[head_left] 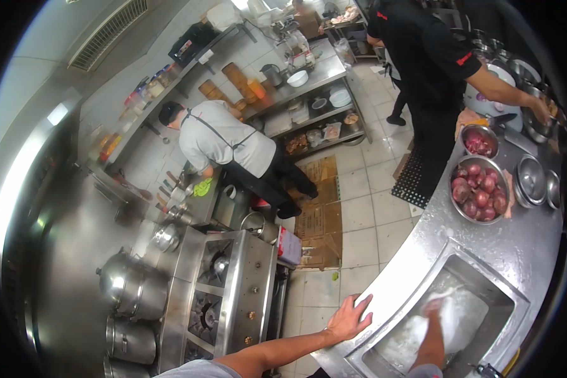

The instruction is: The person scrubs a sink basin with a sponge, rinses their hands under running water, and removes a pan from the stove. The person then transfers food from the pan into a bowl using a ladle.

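Observation:
My left hand (349,319) rests on the edge of the steel counter (416,261), its fingers apart and nothing in it. My right hand (433,309) reaches down into the sink (450,252), smeared by motion, so its fingers do not show clearly. Beside and under it lies something white (448,318), cloth or foam; I cannot tell which. Whitish, cloudy water (469,312) covers the sink's bottom. Whether my right hand grips the white stuff is not visible.
Beyond the sink are a bowl of red onions (482,192), a smaller bowl of cut onions (480,140) and steel bowls (530,179). A co-worker in black (422,82) stands at the counter; another in grey (230,135) bends opposite. A stove (217,302) stands left.

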### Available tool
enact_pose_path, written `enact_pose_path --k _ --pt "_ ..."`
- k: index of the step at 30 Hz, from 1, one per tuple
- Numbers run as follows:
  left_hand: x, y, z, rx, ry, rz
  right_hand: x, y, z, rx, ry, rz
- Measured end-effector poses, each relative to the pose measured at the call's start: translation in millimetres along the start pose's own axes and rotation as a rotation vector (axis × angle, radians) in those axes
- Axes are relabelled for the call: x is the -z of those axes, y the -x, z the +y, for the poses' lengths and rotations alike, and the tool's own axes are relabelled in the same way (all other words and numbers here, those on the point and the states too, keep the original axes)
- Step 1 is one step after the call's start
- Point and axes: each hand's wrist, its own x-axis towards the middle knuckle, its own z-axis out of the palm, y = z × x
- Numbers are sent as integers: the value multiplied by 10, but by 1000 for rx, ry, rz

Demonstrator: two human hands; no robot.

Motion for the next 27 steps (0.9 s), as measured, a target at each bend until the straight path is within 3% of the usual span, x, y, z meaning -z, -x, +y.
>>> enact_pose_path --k 3,5,7,8,9,16,24,27 --pt "-20 24 -18 -24 -7 11 -111 432 -642 194 158 -7" --pt "-21 9 -13 -8 26 6 -615 800 -918 326 414 97" --pt "6 12 36 -12 27 26 -2214 607 -1054 309 -223 371" --pt "8 9 39 -19 0 31 -1289 956 -873 314 -230 -188" --pt "17 14 29 -18 -29 31 -1101 1143 -742 265 -237 -297" --pt "-40 -17 -9 -34 21 44 -1214 1370 152 -2 -215 -312" --pt "-2 -10 5 -24 4 51 -970 1289 -94 118 -93 -395" --pt "-25 -9 -13 -24 -18 55 -961 1261 -97 71 -134 -396"
